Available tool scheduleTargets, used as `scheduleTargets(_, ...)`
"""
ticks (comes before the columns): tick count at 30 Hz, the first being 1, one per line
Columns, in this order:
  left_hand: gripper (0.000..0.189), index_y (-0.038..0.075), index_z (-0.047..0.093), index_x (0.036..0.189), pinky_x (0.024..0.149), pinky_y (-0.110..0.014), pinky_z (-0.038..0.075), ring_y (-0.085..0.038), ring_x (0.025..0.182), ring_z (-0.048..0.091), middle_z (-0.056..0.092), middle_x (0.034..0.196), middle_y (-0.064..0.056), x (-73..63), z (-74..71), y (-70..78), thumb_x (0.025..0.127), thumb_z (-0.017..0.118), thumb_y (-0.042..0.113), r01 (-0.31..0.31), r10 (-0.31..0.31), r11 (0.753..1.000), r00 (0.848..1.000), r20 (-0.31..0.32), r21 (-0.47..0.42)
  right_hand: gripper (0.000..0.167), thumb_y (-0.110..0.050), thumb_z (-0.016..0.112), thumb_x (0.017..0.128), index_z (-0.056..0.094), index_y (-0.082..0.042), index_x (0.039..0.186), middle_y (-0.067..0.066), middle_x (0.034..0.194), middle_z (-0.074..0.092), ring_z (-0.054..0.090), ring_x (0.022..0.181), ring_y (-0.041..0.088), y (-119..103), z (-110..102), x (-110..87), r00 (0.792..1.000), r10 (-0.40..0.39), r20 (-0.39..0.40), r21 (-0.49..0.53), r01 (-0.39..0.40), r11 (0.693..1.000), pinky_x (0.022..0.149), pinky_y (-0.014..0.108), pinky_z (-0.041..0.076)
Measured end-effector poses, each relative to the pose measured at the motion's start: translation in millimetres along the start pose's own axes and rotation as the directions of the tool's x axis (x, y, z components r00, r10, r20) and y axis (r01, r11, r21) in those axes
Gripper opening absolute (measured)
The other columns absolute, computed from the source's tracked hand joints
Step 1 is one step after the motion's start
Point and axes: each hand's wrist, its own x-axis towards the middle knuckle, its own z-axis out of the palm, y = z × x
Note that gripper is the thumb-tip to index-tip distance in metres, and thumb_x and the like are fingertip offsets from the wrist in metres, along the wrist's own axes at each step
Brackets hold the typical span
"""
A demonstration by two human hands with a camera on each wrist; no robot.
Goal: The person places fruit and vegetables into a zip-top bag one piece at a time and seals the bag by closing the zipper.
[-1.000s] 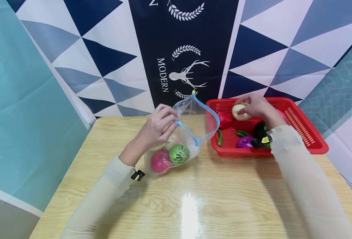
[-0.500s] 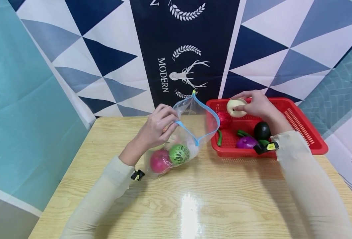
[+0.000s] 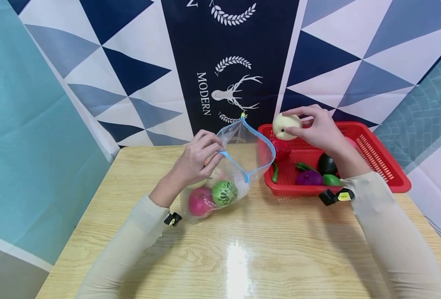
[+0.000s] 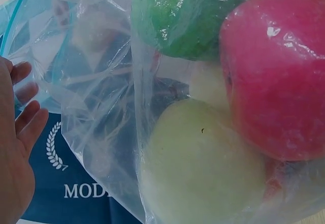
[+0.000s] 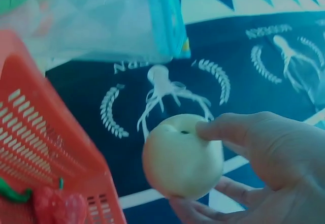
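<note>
My left hand (image 3: pixel 198 155) pinches the blue rim of a clear zip bag (image 3: pixel 267 143), whose mouth stands wide. Inside lie a pinkish-red apple-like fruit (image 3: pixel 200 202), a green striped ball like a small watermelon (image 3: pixel 225 192) and a pale green fruit (image 4: pixel 203 163). Between thumb and fingers, my right hand (image 3: pixel 319 126) grips a pale cream round fruit (image 3: pixel 285 126) with a dark stem pit. It is above the back left part of the red basket (image 3: pixel 396 182), apart from the bag. In the right wrist view, the fruit (image 5: pixel 183 158) shows a shallow cleft.
In the basket lie a wrinkled red pepper (image 3: pixel 281 150), a green chili (image 3: pixel 275 172), a purple onion-like ball (image 3: pixel 309 178), a dark avocado-like fruit (image 3: pixel 326 163) and a green lime-like fruit (image 3: pixel 331 180). A patterned cloth (image 3: pixel 141 74) hangs behind the wooden table (image 3: pixel 190 257).
My right hand has lifted the pale fruit up and to the left, from low in the basket to above its back left rim. The left hand and bag stay put.
</note>
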Motion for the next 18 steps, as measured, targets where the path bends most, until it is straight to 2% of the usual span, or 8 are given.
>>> scheduleTargets(2, 0.012, 0.003, 0.077, 0.095, 0.100, -0.048, 0.062, -0.036, 0.109, 0.067, 0.076, 0.106, -0.015, 0.3, 0.4, 0.0, 0.102, 0.067, 0.005, 0.001, -0.001, 1.000, 1.000, -0.003, 0.002, 0.049, -0.021, 0.082, 0.103, 0.072, -0.014, 0.151, 0.019, 0.153, 0.054, 0.065, 0.131, 0.034, -6.3, 0.7, -3.9, 0.999, -0.019, -0.031, 0.011, 0.019, 1.000, 0.077, 0.008, 0.056)
scheduleTargets(4, 0.012, 0.003, 0.076, 0.094, 0.099, -0.048, 0.062, -0.037, 0.109, 0.067, 0.075, 0.106, -0.015, 0.9, 0.5, 0.3, 0.101, 0.067, 0.004, 0.001, -0.001, 1.000, 1.000, -0.006, 0.002, 0.050, -0.022, 0.083, 0.103, 0.073, -0.017, 0.151, 0.015, 0.151, 0.056, 0.067, 0.126, 0.023, -13.0, 1.6, -8.1, 0.997, -0.044, -0.064, 0.020, 0.045, 0.999, 0.078, 0.006, 0.056)
scheduleTargets(7, 0.011, 0.003, 0.076, 0.094, 0.099, -0.048, 0.062, -0.036, 0.108, 0.067, 0.075, 0.106, -0.015, 1.5, 0.7, 1.3, 0.100, 0.068, 0.005, 0.006, -0.006, 1.000, 1.000, -0.006, 0.003, 0.049, -0.018, 0.085, 0.101, 0.074, -0.017, 0.149, 0.002, 0.143, 0.058, 0.070, 0.114, 0.007, -21.8, 4.2, -13.8, 0.990, -0.097, -0.107, 0.067, 0.104, 0.992, 0.082, 0.005, 0.057)
scheduleTargets(9, 0.011, 0.003, 0.077, 0.094, 0.099, -0.048, 0.062, -0.036, 0.108, 0.067, 0.075, 0.106, -0.015, 1.7, 1.0, 2.3, 0.100, 0.068, 0.005, 0.009, -0.009, 1.000, 1.000, -0.002, 0.004, 0.049, -0.013, 0.086, 0.099, 0.076, -0.015, 0.147, -0.007, 0.139, 0.058, 0.070, 0.111, 0.002, -26.9, 6.6, -17.7, 0.982, -0.138, -0.130, 0.119, 0.154, 0.981, 0.084, 0.005, 0.058)
scheduleTargets(11, 0.010, 0.003, 0.077, 0.094, 0.099, -0.048, 0.062, -0.035, 0.108, 0.066, 0.075, 0.106, -0.015, 1.6, 1.5, 2.9, 0.100, 0.069, 0.005, 0.012, -0.012, 1.000, 1.000, 0.003, 0.006, 0.048, -0.006, 0.085, 0.098, 0.076, -0.011, 0.144, -0.013, 0.137, 0.058, 0.068, 0.114, 0.003, -31.8, 9.3, -22.0, 0.971, -0.185, -0.150, 0.171, 0.210, 0.963, 0.086, 0.007, 0.060)
scheduleTargets(14, 0.009, 0.003, 0.077, 0.094, 0.099, -0.048, 0.062, -0.035, 0.108, 0.066, 0.076, 0.106, -0.015, 1.8, 2.1, 3.5, 0.100, 0.070, 0.005, 0.012, -0.012, 1.000, 1.000, 0.007, 0.011, 0.047, 0.005, 0.083, 0.095, 0.077, -0.004, 0.141, -0.014, 0.139, 0.059, 0.064, 0.123, 0.011, -37.3, 13.8, -29.0, 0.949, -0.271, -0.163, 0.229, 0.304, 0.925, 0.089, 0.008, 0.061)
scheduleTargets(18, 0.008, 0.003, 0.077, 0.095, 0.099, -0.047, 0.062, -0.035, 0.109, 0.067, 0.077, 0.107, -0.015, 2.1, 2.7, 3.3, 0.100, 0.072, 0.004, 0.011, -0.011, 1.000, 1.000, 0.004, 0.021, 0.048, 0.021, 0.081, 0.086, 0.076, 0.007, 0.132, -0.006, 0.144, 0.060, 0.061, 0.133, 0.017, -38.9, 20.9, -37.2, 0.895, -0.429, -0.121, 0.249, 0.446, 0.860, 0.094, 0.011, 0.062)
